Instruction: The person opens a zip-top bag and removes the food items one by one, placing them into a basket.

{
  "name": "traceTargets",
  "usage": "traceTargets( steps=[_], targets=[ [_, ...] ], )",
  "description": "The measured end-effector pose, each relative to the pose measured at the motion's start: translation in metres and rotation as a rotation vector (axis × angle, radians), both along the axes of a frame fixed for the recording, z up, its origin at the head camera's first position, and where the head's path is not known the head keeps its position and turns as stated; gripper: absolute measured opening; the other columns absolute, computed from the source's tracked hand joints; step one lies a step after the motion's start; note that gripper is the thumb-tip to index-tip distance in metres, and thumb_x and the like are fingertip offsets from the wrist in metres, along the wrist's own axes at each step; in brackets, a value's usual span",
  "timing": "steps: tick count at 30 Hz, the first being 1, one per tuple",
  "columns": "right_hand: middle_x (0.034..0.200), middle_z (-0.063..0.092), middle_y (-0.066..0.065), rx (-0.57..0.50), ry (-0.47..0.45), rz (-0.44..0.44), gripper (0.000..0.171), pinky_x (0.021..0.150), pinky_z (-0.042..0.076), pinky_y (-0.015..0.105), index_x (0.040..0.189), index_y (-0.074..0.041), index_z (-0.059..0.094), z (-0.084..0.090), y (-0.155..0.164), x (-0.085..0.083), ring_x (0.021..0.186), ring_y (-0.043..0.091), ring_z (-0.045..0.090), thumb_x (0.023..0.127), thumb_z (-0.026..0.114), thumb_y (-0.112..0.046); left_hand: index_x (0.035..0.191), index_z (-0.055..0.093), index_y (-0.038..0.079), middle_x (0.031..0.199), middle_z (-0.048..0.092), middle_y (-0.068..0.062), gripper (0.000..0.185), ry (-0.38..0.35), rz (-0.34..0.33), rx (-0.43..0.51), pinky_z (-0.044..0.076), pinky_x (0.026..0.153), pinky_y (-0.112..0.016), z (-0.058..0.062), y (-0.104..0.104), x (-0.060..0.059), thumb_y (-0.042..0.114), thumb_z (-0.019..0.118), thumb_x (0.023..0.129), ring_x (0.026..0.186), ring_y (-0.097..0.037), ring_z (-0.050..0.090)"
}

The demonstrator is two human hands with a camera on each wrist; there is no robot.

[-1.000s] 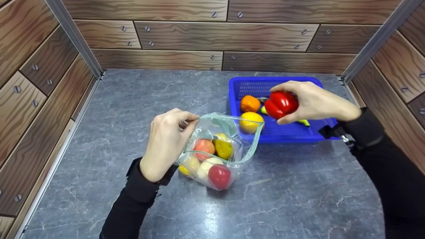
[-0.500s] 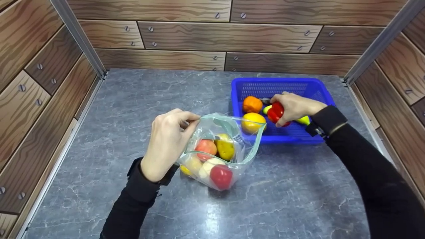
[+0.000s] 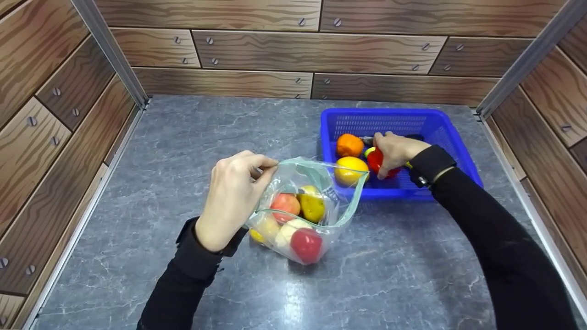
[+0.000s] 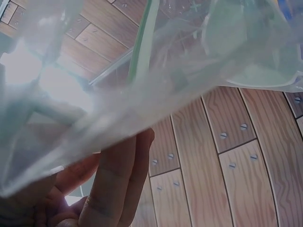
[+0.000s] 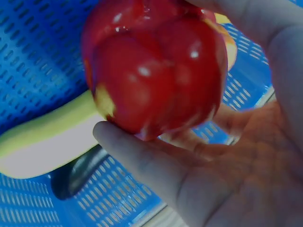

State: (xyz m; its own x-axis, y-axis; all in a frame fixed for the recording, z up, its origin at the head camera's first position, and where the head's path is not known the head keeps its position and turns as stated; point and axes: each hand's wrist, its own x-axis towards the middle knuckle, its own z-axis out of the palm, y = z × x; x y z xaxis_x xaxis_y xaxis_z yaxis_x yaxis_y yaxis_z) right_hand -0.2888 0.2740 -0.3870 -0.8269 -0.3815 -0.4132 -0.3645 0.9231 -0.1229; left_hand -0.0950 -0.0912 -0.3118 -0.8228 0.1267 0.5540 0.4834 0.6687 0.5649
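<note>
The left hand is pinching the edge of a clear plastic bag with a pale-green rim, its grip standing almost fully together, thumb against finger. The bag is resting on the grey, marble-patterned desk and is containing a pinkish-red round fruit, a yellow-green pear-shaped fruit and a dark-red round item, among others. The right hand is holding a glossy red bell pepper inside a blue perforated plastic basket; this grip is spanning wide, thumb and fingers lying around the pepper. Whether the pepper is touching the basket floor cannot be told. An orange round fruit and a yellow round fruit are lying at the basket's left side; a pale yellow-green elongated vegetable is lying just beside the pepper.
</note>
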Motion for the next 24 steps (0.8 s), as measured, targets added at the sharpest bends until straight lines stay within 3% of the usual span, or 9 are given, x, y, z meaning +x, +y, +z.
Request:
traceTargets(
  steps=[4,11,16,24],
  targets=[
    [0.141,0.045,0.045,0.026,-0.032,-0.03,0.113,0.107,0.052,0.062,0.152,0.017,0.028,-0.008,-0.003,-0.001,0.123,0.053,0.058,0.072,0.094,-0.027,0.094,0.084,0.007,0.083,0.079,-0.007,0.005,0.006,0.001,0.003,0.063,0.067,-0.029,0.0,-0.001,0.0,0.005,0.081,0.091,0.072,-0.018,0.076],
    [0.126,0.058,0.034,0.024,-0.028,-0.01,0.089,0.1,0.056,0.058,0.137,0.009,0.046,-0.009,-0.002,-0.004,0.113,0.045,0.062,0.072,0.096,-0.026,0.093,0.084,0.006,0.083,0.079,-0.007,0.004,0.007,0.002,0.011,0.063,0.066,-0.029,0.0,-0.001,0.0,0.005,0.081,0.091,0.071,-0.018,0.076],
    [0.114,0.068,0.027,-0.039,-0.029,0.028,0.073,0.093,0.058,0.053,0.125,0.006,0.056,-0.004,0.003,-0.003,0.102,0.038,0.065,0.07,0.097,-0.02,0.094,0.084,0.007,0.083,0.079,-0.007,0.005,0.003,-0.001,0.01,0.063,0.067,-0.029,0.001,-0.001,0.0,0.006,0.081,0.091,0.071,-0.018,0.076],
    [0.135,0.063,0.035,-0.123,-0.019,0.036,0.076,0.109,0.05,0.063,0.136,0.011,0.056,0.01,0.012,0.0,0.125,0.05,0.06,0.077,0.093,-0.019,0.094,0.084,0.007,0.084,0.079,-0.007,0.005,0.0,0.004,0.013,0.063,0.067,-0.029,0.001,0.0,0.002,0.006,0.081,0.091,0.072,-0.017,0.076]
  ],
)
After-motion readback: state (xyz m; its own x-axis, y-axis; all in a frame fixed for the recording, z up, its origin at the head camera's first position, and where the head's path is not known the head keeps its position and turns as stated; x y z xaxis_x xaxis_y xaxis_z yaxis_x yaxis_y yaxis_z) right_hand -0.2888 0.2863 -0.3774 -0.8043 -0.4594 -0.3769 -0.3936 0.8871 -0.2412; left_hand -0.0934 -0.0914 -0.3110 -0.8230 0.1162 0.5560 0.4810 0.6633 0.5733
